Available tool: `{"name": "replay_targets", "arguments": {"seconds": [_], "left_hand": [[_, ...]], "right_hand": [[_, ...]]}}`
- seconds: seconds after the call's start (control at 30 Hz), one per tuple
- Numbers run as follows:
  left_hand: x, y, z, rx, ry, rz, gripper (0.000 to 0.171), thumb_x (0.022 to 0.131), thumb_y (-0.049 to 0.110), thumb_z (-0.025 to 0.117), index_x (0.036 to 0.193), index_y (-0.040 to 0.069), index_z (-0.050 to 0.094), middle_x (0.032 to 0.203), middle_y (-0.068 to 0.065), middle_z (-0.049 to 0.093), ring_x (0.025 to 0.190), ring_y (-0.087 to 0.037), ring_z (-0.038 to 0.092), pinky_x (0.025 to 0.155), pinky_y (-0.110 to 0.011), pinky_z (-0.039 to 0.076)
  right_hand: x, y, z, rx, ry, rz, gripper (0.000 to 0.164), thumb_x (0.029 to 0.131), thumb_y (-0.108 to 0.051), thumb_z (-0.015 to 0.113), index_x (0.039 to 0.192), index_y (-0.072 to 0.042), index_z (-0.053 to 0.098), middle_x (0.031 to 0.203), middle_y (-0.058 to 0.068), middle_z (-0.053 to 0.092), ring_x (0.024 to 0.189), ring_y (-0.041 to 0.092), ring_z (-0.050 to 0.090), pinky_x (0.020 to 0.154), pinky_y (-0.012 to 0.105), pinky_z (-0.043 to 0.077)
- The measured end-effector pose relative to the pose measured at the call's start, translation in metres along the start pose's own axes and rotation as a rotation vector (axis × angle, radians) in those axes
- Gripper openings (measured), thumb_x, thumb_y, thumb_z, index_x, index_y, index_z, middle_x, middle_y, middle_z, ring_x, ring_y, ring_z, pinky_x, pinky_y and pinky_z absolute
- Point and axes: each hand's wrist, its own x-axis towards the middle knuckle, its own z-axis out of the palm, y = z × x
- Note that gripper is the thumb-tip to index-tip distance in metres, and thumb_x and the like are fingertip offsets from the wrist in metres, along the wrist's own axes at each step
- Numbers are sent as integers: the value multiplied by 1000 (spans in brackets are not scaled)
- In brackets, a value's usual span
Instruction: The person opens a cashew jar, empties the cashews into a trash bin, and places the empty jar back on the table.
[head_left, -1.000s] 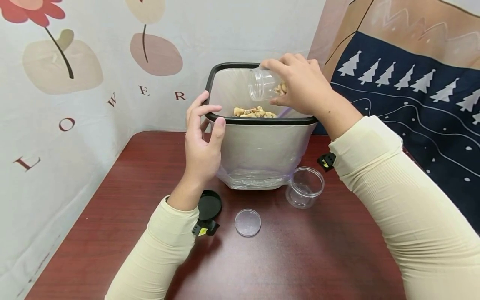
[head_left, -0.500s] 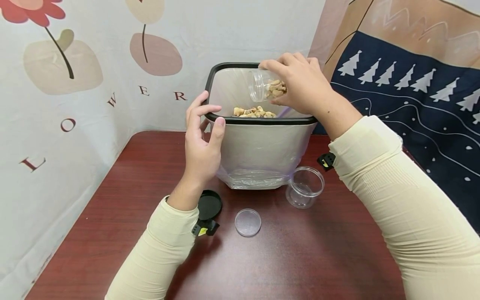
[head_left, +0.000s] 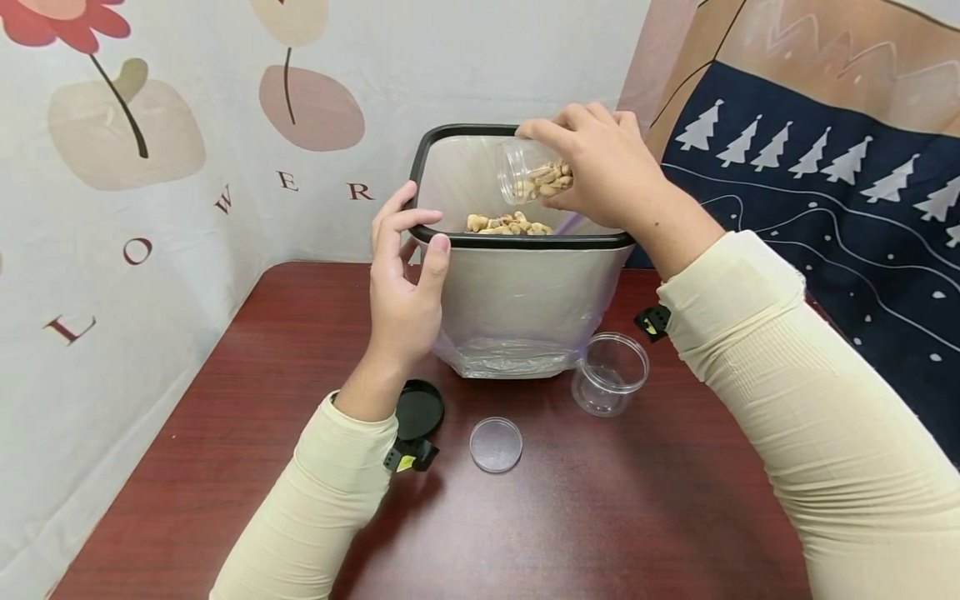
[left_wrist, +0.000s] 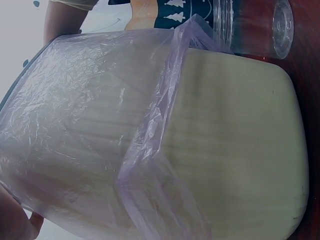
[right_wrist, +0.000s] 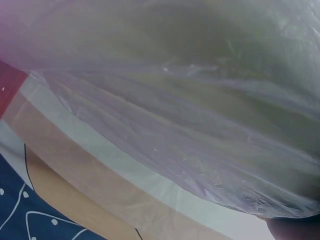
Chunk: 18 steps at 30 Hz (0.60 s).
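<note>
My right hand (head_left: 600, 167) grips a small clear plastic jar (head_left: 517, 171) lying on its side over the trash bin. Its mouth faces left, and pale tan nuts (head_left: 546, 179) lie inside toward that mouth. More such nuts (head_left: 510, 224) are heaped within the bin; their lower part is hidden by its front wall. Black-rimmed and lined with a thin translucent bag, the trash bin (head_left: 525, 304) stands on the table. At its left front corner my left hand (head_left: 405, 283) holds the rim, thumb in front. The left wrist view shows the bag (left_wrist: 100, 110) over the pale bin wall.
An uncapped clear jar (head_left: 611, 375) stands at the bin's right front. A round clear lid (head_left: 496, 445) lies in front of the bin, with a black lid (head_left: 420, 409) beside my left wrist. Printed cloth (head_left: 810, 192) hangs behind the dark red table (head_left: 637, 517).
Inside the jar in my right hand, the nuts have slid left from its bottom toward its mouth. Both hands stay nearly in place, and the bin has not moved.
</note>
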Motion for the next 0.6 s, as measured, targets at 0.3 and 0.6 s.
{"name": "replay_targets", "arguments": {"seconds": [0.3,0.6], "left_hand": [[0,-1,0,0,0,4,29,98,21,57,119,0,59,153,-12,40,142,-11,37,105,-46,41],[0,-2,0,-1,4,2,29,98,21,57,118,0,59,152,-12,40,142,-10,37,106,-45,40]], "right_hand": [[1,0,1,-25,20,-7,72,85,-24,80,149,-26,46,141,15,52,134,38,42,110,62,26],[1,0,0,-56,50,-7,70,85,-22,80,147,-26,47,140,16,52,135,39,41,110,62,25]]}}
